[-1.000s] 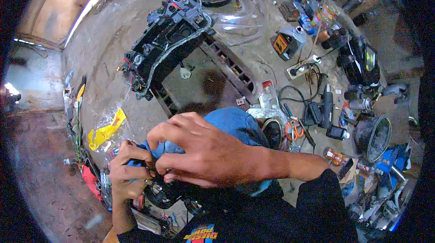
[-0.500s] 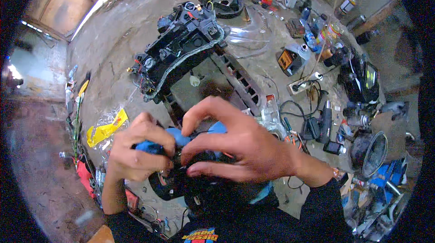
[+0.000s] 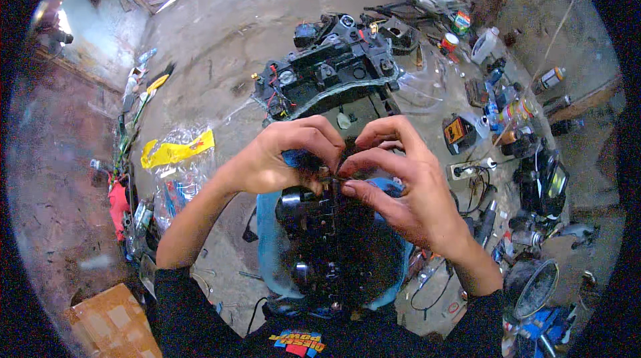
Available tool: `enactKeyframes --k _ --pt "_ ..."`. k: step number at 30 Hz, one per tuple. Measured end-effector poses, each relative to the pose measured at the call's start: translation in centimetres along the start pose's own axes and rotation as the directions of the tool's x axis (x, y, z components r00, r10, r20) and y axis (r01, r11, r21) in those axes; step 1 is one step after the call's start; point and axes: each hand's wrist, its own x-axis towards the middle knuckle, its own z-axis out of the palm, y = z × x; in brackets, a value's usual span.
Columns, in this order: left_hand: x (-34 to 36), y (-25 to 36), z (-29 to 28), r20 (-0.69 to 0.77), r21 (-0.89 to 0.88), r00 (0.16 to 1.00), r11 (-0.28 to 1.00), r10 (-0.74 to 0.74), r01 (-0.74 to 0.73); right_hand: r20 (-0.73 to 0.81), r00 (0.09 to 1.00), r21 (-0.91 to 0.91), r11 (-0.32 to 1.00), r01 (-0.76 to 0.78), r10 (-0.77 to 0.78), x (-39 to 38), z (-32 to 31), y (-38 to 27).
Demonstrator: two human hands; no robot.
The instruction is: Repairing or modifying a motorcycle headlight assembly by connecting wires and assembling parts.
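— Where's the black part (image 3: 334, 238)?
— Centre of the frame, low, over a blue cloth (image 3: 270, 238).
— And each grip?
— Left hand (image 3: 280, 158) and right hand (image 3: 407, 191) both pinch its top edge, fingertips pressed together.

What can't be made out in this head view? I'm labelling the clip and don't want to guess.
- Head view: what the left hand and right hand pinch on the black part; their fingertips cover it.
- Head view: the blue tub under that part; part and forearms hide most of it.
- Head view: small tools by the power strip are too small and bent by the fisheye rim.
- Head view: the cardboard box is cut by the dark rim.
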Motion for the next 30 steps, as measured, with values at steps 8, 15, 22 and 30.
enactKeyframes --k 8,15,22,30 --pt "0.0 -1.3 -0.5 0.024 -0.158 0.994 0.982 0.111 -0.106 -0.027 0.999 -0.26 0.965 0.027 -0.035 0.2 0.8 -1.1" --pt "0.3 -0.9 -0.9 0.085 -0.036 0.985 0.988 0.151 -0.148 -0.013 0.996 -0.019 0.995 -0.093 0.093 0.2 0.7 -1.7" --pt "0.1 0.1 -1.2 0.055 0.14 0.995 0.986 0.08 -0.087 -0.058 0.997 -0.228 0.973 0.038 -0.052 0.0 0.6 -1.6" --pt "0.2 1.1 -1.3 0.042 0.115 0.998 0.992 0.037 -0.042 -0.062 0.998 -0.313 0.95 0.0 -0.021 0.0 1.4 -0.9"
